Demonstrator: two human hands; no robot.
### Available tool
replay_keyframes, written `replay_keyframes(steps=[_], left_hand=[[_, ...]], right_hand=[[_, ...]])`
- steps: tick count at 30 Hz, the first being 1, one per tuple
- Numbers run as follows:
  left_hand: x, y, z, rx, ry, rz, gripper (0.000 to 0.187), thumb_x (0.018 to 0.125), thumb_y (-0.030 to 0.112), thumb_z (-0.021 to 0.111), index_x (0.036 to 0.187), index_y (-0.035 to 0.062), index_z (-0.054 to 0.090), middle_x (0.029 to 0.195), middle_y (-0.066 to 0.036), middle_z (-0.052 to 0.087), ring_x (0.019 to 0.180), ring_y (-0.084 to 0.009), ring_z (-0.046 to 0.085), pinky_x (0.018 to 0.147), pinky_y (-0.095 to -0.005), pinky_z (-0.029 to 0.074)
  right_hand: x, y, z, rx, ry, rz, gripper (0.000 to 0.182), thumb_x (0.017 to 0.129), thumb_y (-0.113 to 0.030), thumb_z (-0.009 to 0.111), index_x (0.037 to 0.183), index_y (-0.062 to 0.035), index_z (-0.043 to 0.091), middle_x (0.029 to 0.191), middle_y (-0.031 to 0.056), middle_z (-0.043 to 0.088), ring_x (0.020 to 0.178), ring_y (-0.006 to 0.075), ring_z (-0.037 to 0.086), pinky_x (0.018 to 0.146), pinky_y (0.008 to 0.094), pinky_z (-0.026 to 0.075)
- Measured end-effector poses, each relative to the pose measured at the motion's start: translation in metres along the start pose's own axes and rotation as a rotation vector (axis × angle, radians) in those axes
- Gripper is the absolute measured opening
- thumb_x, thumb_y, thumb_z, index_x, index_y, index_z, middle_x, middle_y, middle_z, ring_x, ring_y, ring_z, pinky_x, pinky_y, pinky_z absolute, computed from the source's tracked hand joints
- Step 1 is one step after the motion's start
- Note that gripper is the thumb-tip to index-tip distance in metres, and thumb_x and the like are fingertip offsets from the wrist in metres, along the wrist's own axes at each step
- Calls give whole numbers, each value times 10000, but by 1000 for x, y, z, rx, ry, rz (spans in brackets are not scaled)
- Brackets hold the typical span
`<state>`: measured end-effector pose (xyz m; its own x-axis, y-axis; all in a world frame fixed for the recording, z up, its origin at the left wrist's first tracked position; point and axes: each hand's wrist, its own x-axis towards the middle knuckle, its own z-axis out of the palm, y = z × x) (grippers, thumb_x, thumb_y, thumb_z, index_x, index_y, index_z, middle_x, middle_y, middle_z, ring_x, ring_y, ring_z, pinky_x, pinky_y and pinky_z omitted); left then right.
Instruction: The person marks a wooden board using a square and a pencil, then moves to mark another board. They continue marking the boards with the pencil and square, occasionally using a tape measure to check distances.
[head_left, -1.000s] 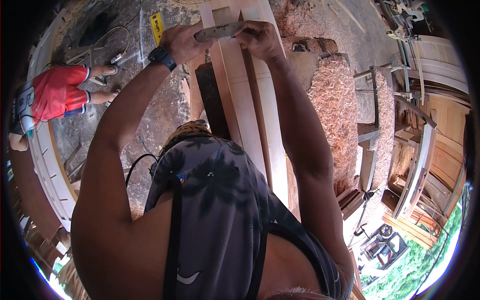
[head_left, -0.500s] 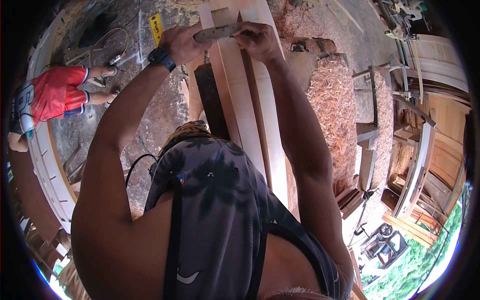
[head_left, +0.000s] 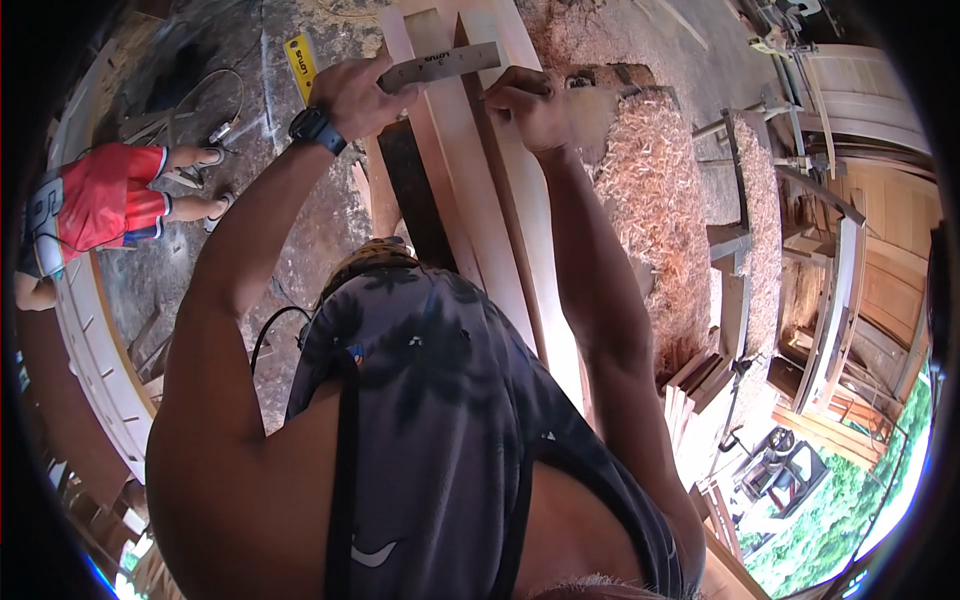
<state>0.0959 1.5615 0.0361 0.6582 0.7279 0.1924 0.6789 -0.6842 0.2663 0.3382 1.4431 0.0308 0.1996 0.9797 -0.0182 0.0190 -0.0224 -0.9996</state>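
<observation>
At the top centre my left hand (head_left: 358, 98), with a dark watch on its wrist, grips the left end of a grey metal ruler blade (head_left: 445, 64). The blade lies across long pale wooden boards (head_left: 465, 140) and carries numbers and the word LOTUS. Just right of the blade's free end is my right hand (head_left: 525, 108), its fingers bent together in a pinch; whatever is between them, if anything, is too small to make out. A dark block (head_left: 415, 190) lies along the left side of the boards.
On the floor at upper left lies a yellow LOTUS tool (head_left: 301, 65). A person in red shorts (head_left: 115, 195) is at far left. Wood shavings (head_left: 650, 200) cover a surface on the right, beside frames and stacked panels (head_left: 885, 275). A cable (head_left: 240, 95) crosses the floor.
My right hand has come off the ruler's right end and moved slightly right and down. The blade's numbered end now shows. My left hand still holds the other end.
</observation>
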Motion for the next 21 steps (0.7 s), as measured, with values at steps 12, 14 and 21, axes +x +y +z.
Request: replay_keyframes(steps=[12, 14, 21], left_hand=[[-64, 32, 16, -95, 93, 99, 415, 820, 483, 786, 864, 95, 648, 734, -116, 703, 695, -355, 698, 613, -472, 561], [-64, 37, 14, -72, 82, 76, 416, 822, 485, 785, 858, 97, 642, 737, -117, 705, 695, -355, 699, 609, -468, 562], [-64, 35, 16, -5, -3, 19, 483, 848, 567, 708, 983, 103, 724, 809, -152, 743, 739, -342, 729, 634, -469, 583]], right_hand=[[-43, 29, 4, -75, 12, -166, 100, 826, 35, 640, 866, 5, 727, 750, 34, 692, 647, 72, 607, 587, 234, 472], [-44, 30, 5, -118, -7, -214, 91, 832, 24, 653, 872, 1, 731, 755, 30, 694, 665, 71, 618, 600, 234, 484], [-47, 23, 6, -107, -6, -186, 103, 805, -35, 688, 878, 0, 753, 798, 63, 741, 767, 112, 698, 707, 260, 556]])
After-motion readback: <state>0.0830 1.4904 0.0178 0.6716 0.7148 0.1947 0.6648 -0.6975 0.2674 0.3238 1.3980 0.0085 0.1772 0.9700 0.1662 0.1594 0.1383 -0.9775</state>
